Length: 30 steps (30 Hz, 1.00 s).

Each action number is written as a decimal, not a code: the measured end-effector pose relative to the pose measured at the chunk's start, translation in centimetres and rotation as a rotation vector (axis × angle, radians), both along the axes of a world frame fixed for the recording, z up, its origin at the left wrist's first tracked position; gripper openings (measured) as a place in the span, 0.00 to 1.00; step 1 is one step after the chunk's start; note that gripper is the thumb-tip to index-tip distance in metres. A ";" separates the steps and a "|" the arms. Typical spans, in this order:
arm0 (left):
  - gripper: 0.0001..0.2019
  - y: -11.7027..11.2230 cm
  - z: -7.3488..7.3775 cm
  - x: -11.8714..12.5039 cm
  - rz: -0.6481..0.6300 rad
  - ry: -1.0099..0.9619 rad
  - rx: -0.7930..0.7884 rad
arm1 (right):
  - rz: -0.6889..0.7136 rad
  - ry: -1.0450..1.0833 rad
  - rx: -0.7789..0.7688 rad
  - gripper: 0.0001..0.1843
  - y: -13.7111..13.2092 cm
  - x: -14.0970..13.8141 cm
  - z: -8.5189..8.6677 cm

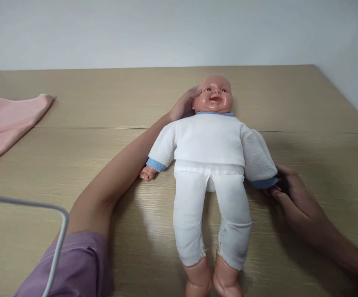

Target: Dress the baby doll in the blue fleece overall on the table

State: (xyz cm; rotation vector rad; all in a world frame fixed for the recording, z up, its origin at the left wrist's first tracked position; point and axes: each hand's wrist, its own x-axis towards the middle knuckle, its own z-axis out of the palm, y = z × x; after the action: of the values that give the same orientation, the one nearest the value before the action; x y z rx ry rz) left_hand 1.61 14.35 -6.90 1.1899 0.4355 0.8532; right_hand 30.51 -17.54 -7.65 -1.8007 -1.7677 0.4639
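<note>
A baby doll (pixel 210 142) lies on its back on the wooden table, its head toward the wall. It wears a white fleece top with blue cuffs and white trousers. My left hand (pixel 185 103) cups the side of the doll's head, its fingertips partly hidden behind it. On the right, my right hand (pixel 290 194) is closed at the blue sleeve cuff (pixel 263 182), where the doll's own hand is mostly covered. The doll's other hand (pixel 148 173) pokes out of its sleeve beside my left forearm. Its bare feet reach the bottom of the view.
Pink cloth (pixel 8 123) lies in folds on the left of the table (pixel 104 99). A grey-white bent rod or cable (pixel 62 231) crosses the lower left, in front of my purple sleeve (pixel 70 264). A pale wall (pixel 166 33) stands behind the table's far edge.
</note>
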 end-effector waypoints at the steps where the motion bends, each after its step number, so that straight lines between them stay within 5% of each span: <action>1: 0.26 0.0 0.0 0.0 -0.002 0.006 0.007 | 0.001 0.002 0.005 0.26 0.0 0.0 0.0; 10: 0.26 0.7 -1.1 -0.4 -0.034 -0.007 0.138 | 0.003 0.002 0.005 0.28 -0.2 0.2 -0.2; 19: 0.48 3.9 -3.8 -1.2 -0.032 0.094 0.280 | 0.020 -0.024 0.028 0.29 -0.2 0.4 -0.6; 30: 0.61 5.7 -5.3 -1.7 0.011 0.175 0.371 | 0.044 0.011 0.031 0.26 -0.3 0.6 -0.8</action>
State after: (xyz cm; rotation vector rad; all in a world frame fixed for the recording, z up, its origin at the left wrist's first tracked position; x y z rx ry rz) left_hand -0.11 20.07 -12.20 1.6142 0.4368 0.8662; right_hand 31.11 -17.81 -8.43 -1.7374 -1.8011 0.4601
